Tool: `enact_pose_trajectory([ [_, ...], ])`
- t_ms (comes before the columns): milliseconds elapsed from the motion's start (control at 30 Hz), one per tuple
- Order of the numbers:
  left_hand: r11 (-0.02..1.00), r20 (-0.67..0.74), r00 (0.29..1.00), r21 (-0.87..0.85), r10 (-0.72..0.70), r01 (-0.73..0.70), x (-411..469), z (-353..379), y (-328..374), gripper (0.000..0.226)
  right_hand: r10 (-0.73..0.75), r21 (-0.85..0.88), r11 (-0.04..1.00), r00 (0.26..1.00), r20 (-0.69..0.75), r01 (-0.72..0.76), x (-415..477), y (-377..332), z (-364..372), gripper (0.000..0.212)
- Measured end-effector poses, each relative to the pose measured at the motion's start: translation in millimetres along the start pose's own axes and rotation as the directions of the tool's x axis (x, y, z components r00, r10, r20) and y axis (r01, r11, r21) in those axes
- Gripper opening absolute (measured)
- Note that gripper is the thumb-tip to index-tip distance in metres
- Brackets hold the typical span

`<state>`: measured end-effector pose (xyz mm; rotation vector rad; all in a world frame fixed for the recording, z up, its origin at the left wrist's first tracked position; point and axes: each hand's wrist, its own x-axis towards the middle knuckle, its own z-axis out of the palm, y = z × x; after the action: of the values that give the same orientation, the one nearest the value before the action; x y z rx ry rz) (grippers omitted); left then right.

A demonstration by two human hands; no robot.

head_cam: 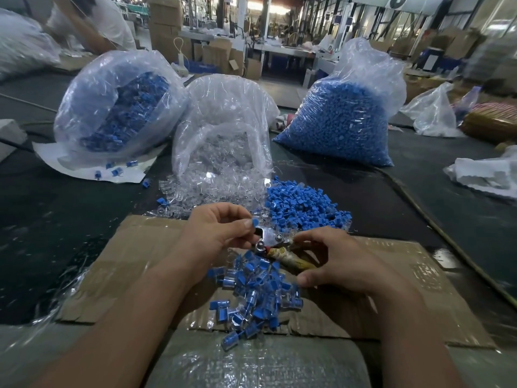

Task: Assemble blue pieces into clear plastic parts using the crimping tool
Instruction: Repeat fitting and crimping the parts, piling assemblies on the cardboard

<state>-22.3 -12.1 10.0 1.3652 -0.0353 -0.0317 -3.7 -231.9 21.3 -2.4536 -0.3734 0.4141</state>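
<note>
crimping tool head (270, 238): bare metal, bright and glossy
tool handles (292, 261): wrapped in worn, yellowed tape, dull
blue pieces (303, 205): opaque plastic, matt
clear plastic parts (215, 189): transparent plastic, glossy
assembled pieces (257, 287): matt blue inside glossy clear shells
bags (223, 113): thin clear film, crinkled, shiny
cardboard (131, 247): brown, matt paperboard, patches of glossy clear tape
table top (56, 219): dark, matt

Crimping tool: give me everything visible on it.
The crimping tool is plier-like: shiny metal head with bolts, handles wrapped in worn yellowish tape. It sits above the cardboard, head pointing left. The right hand curls round the handles; the left hand pinches a blue piece at its head.
</note>
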Motion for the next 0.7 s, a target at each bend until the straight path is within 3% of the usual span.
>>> enact_pose_trajectory([
  [100,1.000,-0.002,1.000,-0.002,0.001,-0.001,0.5,-0.7,-0.8,0.008,0.008,-0.077,0.997,0.999,-0.031,-0.010,1.2,-0.5,0.7,0.082],
  [267,1.000,-0.004,1.000,-0.020,-0.007,0.007,1.1,-0.9,-1.1,0.007,-0.020,-0.179,0.984,1.000,-0.015,0.017,-2.5,-0.7,0.6,0.090],
  [467,1.000,-0.018,1.000,-0.026,-0.006,0.005,0.7,-2.5,-1.2,0.007,-0.004,-0.134,0.991,0.994,-0.108,-0.011,-1.9,-5.6,4.7,0.069],
  [600,1.000,-0.041,0.999,-0.029,-0.007,0.006,1.2,-3.4,-1.8,0.010,-0.104,-0.331,0.943,0.972,-0.209,0.030,-0.6,-16.5,11.8,0.047],
  [700,0.999,-0.066,0.998,-0.043,0.000,-0.003,1.9,-4.2,-1.8,0.011,-0.201,-0.341,0.935,0.937,-0.286,0.097,0.1,-18.7,14.5,0.037],
])
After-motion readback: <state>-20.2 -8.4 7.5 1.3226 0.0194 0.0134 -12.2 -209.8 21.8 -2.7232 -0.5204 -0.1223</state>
